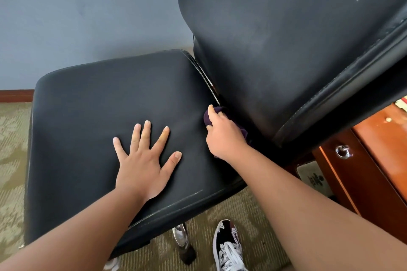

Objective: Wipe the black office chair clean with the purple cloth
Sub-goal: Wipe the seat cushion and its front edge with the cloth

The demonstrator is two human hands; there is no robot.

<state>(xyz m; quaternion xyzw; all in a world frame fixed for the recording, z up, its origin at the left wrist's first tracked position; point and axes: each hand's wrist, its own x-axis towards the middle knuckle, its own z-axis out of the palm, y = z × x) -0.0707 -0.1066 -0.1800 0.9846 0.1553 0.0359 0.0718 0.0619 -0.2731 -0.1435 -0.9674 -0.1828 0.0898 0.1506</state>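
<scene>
The black office chair [92,112] fills the middle of the head view, its seat towards me and its tall backrest [275,39] rising at the right. My left hand [145,160] lies flat on the seat with fingers spread. My right hand [224,134] grips the bunched purple cloth [208,117] and presses it into the crease where the seat meets the backrest. Most of the cloth is hidden under that hand.
A wooden desk with a metal drawer pull [342,151] stands close behind the backrest at the right. A blue-grey wall [77,17] and a wooden skirting board run behind the chair. Patterned carpet [13,160] covers the floor, with a chrome chair leg [181,237] and my shoe [229,246] below the seat.
</scene>
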